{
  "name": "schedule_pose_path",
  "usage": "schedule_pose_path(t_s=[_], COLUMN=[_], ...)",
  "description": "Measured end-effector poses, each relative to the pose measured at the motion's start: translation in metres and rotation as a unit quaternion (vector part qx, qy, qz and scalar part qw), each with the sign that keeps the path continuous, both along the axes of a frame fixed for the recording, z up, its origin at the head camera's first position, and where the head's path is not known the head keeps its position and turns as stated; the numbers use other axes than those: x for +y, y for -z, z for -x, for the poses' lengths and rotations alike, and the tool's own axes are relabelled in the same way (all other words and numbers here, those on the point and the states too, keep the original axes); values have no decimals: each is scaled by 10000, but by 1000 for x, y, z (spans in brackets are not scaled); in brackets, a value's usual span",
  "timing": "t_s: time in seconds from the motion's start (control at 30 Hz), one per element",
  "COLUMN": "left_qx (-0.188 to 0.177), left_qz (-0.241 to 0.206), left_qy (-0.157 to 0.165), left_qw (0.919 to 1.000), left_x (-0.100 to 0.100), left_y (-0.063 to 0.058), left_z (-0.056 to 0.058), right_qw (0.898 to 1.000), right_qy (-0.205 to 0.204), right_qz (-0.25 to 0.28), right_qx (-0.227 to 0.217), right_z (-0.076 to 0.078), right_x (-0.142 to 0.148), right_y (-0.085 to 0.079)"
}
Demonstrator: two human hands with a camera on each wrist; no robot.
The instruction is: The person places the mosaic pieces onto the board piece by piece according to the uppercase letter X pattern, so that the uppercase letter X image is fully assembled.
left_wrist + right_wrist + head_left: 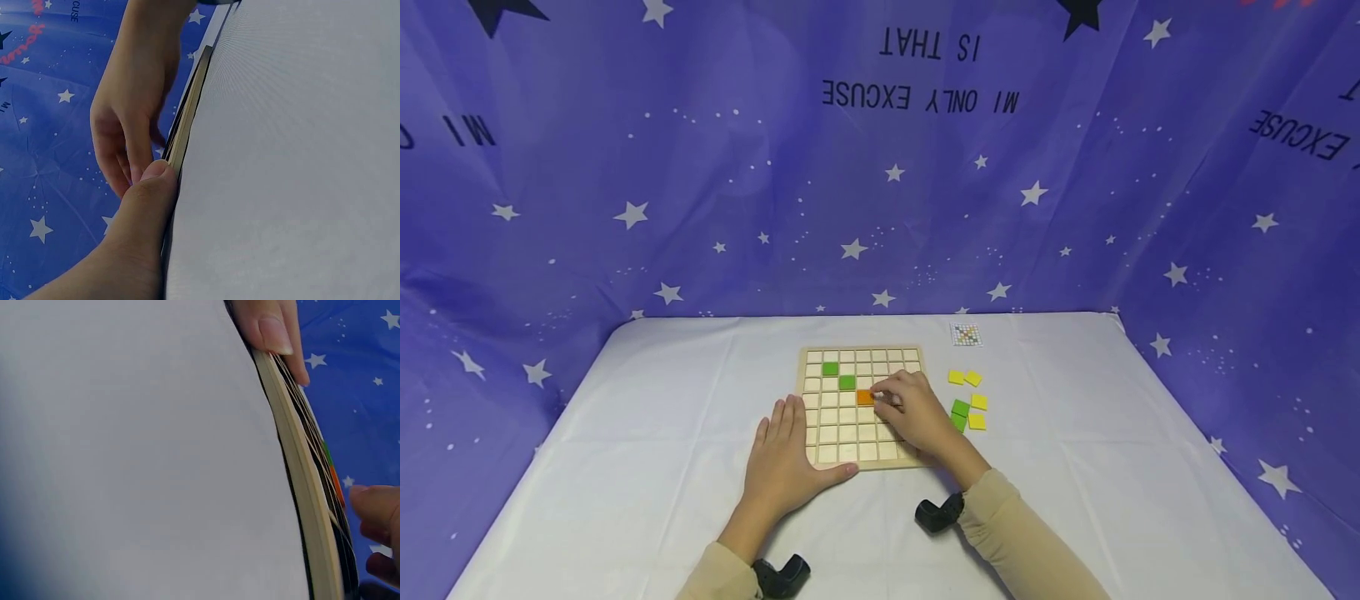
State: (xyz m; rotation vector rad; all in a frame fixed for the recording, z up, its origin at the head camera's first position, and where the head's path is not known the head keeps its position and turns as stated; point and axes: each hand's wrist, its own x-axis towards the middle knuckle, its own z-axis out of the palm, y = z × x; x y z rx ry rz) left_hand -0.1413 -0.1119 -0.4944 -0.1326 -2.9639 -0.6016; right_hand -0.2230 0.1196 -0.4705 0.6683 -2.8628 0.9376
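A wooden grid board lies on the table. Two green tiles and an orange tile sit in its cells, on a diagonal. My left hand braces the board's near left corner, fingers straight along the left side and thumb against the front edge. Over the board, my right hand has its bent fingertips right at the orange tile's right edge; in the right wrist view the thumb stands close to that tile, and nothing shows gripped.
Right of the board lie several yellow tiles and two more green tiles. Beyond them is a small printed pattern card. A white cloth covers the table, and a purple star-printed curtain hangs behind and at both sides.
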Motion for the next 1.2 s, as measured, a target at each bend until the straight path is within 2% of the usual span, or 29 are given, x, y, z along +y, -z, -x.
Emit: schedule_pose_path(t_s=[0.1,0.17,0.47,0.6,0.73,0.93,1.2], left_qx=[3,-4,-10,-20,-29,-57,-71], left_qz=[-30,-61,-56,-51,-75,-93,-150], left_qy=[4,2,13,5,3,5,7], left_qw=[10000,10000,10000,10000,10000,9999,9999], left_x=[0,0,0,0,0,0,0], left_y=[-1,-1,1,2,2,2,1], left_z=[0,0,-1,0,0,0,0], right_qw=[9995,9991,9935,9911,9913,9931,9961], right_qy=[225,397,989,1027,994,996,867], right_qz=[199,147,-556,-845,-863,-620,149], right_qx=[1,77,61,104,92,-40,-112], right_z=[-2,-1,-1,-3,-3,-2,1], right_x=[16,30,93,109,115,113,98], right_y=[-4,-7,-9,-8,-7,-5,-8])
